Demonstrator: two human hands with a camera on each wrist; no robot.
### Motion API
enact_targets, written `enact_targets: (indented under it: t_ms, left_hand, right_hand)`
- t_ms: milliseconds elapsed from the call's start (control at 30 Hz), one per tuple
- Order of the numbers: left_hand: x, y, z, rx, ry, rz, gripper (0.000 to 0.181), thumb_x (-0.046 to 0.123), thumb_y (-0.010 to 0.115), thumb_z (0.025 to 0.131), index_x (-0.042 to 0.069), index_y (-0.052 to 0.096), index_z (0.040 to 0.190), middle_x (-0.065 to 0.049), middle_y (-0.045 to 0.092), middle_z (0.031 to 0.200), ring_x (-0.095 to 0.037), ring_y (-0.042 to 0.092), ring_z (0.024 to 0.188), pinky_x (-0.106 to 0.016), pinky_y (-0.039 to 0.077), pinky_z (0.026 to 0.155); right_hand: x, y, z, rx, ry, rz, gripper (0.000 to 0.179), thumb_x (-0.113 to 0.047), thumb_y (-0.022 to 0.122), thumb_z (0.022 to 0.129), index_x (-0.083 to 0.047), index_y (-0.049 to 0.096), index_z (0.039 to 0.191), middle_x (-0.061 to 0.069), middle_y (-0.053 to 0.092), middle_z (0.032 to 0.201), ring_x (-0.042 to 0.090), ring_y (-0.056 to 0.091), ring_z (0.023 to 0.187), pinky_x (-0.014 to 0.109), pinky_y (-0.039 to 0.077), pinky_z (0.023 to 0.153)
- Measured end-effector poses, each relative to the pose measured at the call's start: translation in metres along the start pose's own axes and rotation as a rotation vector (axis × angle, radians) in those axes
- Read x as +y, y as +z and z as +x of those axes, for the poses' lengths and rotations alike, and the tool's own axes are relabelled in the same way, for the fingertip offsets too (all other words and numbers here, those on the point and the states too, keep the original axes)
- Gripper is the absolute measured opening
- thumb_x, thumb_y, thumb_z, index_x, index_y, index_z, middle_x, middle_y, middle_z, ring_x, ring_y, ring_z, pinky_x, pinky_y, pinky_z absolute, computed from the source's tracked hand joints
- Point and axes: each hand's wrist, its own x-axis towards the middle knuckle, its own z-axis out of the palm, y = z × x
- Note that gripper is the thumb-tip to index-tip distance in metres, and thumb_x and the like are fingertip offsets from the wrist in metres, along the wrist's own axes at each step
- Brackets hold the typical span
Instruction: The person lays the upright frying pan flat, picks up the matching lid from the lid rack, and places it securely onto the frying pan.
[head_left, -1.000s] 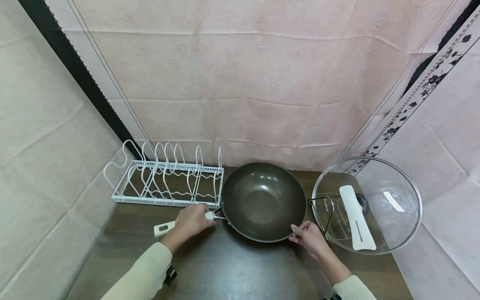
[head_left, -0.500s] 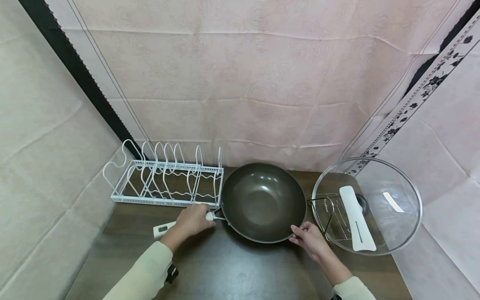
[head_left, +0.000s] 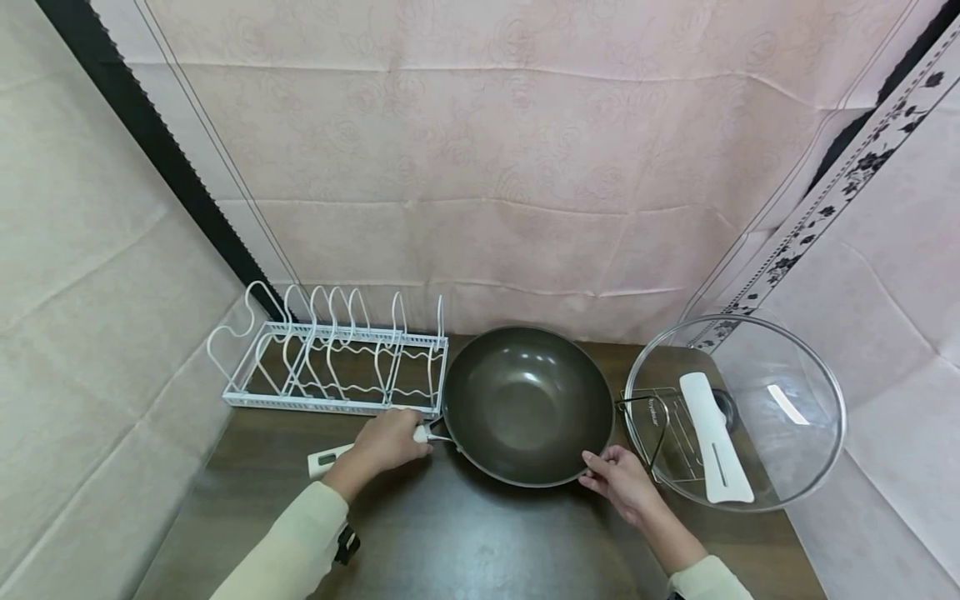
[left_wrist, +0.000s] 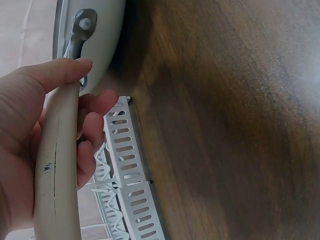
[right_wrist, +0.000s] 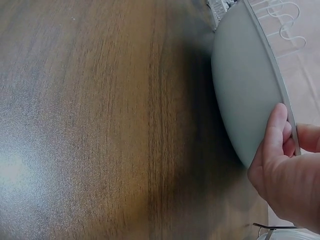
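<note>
A dark, deep frying pan (head_left: 525, 400) with a pale outside sits at the back middle of the table, its inside facing up. My left hand (head_left: 390, 439) grips the pan's cream handle (left_wrist: 59, 165); in the left wrist view the thumb lies over the handle near its metal joint and the fingers curl beneath. At the pan's right front edge, my right hand (head_left: 618, 479) pinches the rim, thumb inside and fingers against the pale outer wall, as the right wrist view shows. The part of the handle under the left palm is hidden in the head view.
Left of the pan stands a white wire dish rack (head_left: 337, 408), close to the handle. On the right, a glass lid (head_left: 795, 450) with a white handle piece (head_left: 716, 442) leans on a wire stand (head_left: 660, 433). Fabric walls (head_left: 510, 167) enclose the wooden table (head_left: 480, 533).
</note>
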Motion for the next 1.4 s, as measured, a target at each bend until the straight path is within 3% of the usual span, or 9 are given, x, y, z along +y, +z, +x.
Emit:
enact_targets:
  t_ms: [600,733,833,1033,1100,1233,1333,1400]
  left_hand:
    - [-0.002,0.0,0.0,0.017,0.028,0.017,0.031,0.038,0.087,0.078,0.02,0.062,0.079,0.004,0.057,0.069,-0.017,0.053,0.062,-0.037,0.043,0.055]
    - [0.0,-0.003,-0.001,0.027,0.045,0.004,0.032,0.039,0.087,0.078,0.018,0.067,0.09,0.004,0.059,0.072,-0.017,0.054,0.065,-0.038,0.046,0.059]
    - [0.001,-0.005,-0.002,0.008,0.049,-0.013,0.042,0.042,0.088,0.078,0.013,0.07,0.103,0.004,0.06,0.075,-0.017,0.055,0.067,-0.038,0.047,0.061]
    - [0.0,-0.01,-0.004,-0.05,0.059,0.009,0.074,0.053,0.088,0.074,0.006,0.065,0.126,0.002,0.059,0.078,-0.018,0.054,0.07,-0.038,0.047,0.063]
    - [-0.001,-0.011,-0.005,-0.068,0.058,0.026,0.085,0.057,0.087,0.073,0.005,0.062,0.134,0.0,0.063,0.084,-0.018,0.055,0.073,-0.039,0.049,0.067]
    - [0.0,-0.014,-0.008,-0.096,0.053,0.037,0.103,0.063,0.085,0.074,0.002,0.05,0.149,-0.009,0.071,0.113,-0.021,0.063,0.09,-0.046,0.054,0.084]
    - [0.002,-0.017,-0.012,-0.096,0.053,0.043,0.108,0.065,0.083,0.075,0.003,0.044,0.154,-0.016,0.064,0.137,-0.029,0.065,0.112,-0.051,0.052,0.098]
    - [0.003,-0.019,-0.015,-0.084,0.061,0.047,0.11,0.067,0.081,0.075,0.003,0.042,0.155,-0.018,0.06,0.144,-0.034,0.063,0.122,-0.054,0.05,0.104]
  right_hand:
    - [0.0,-0.002,-0.002,-0.016,-0.006,0.002,0.02,-0.008,0.058,0.104,-0.004,0.041,0.094,0.006,0.057,0.085,0.012,0.063,0.075,0.028,0.062,0.076]
    - [-0.001,-0.002,-0.004,-0.016,0.005,-0.016,0.022,-0.012,0.059,0.105,-0.003,0.04,0.099,0.006,0.056,0.086,0.013,0.063,0.077,0.029,0.062,0.075]
    - [-0.002,-0.003,-0.005,-0.017,0.021,-0.037,0.025,-0.018,0.059,0.106,-0.001,0.04,0.106,0.007,0.056,0.089,0.015,0.063,0.079,0.03,0.062,0.076]
    - [-0.001,-0.004,-0.007,-0.035,0.048,-0.106,0.055,-0.033,0.056,0.108,0.012,0.038,0.133,0.011,0.064,0.102,0.019,0.069,0.09,0.036,0.063,0.082]
    - [-0.001,-0.004,-0.008,-0.044,0.048,-0.109,0.063,-0.036,0.055,0.108,0.016,0.035,0.139,0.013,0.066,0.105,0.021,0.07,0.094,0.038,0.062,0.085]
    - [-0.003,-0.004,-0.01,-0.038,0.043,-0.122,0.07,-0.038,0.051,0.109,0.019,0.032,0.144,0.024,0.067,0.118,0.026,0.071,0.103,0.044,0.061,0.093]
    - [-0.006,-0.004,-0.013,-0.038,0.04,-0.153,0.074,-0.04,0.048,0.11,0.02,0.026,0.148,0.038,0.056,0.136,0.038,0.067,0.118,0.051,0.055,0.103]
    - [-0.007,-0.004,-0.015,-0.054,0.037,-0.165,0.079,-0.041,0.045,0.11,0.022,0.02,0.15,0.043,0.043,0.146,0.048,0.057,0.131,0.056,0.048,0.109]
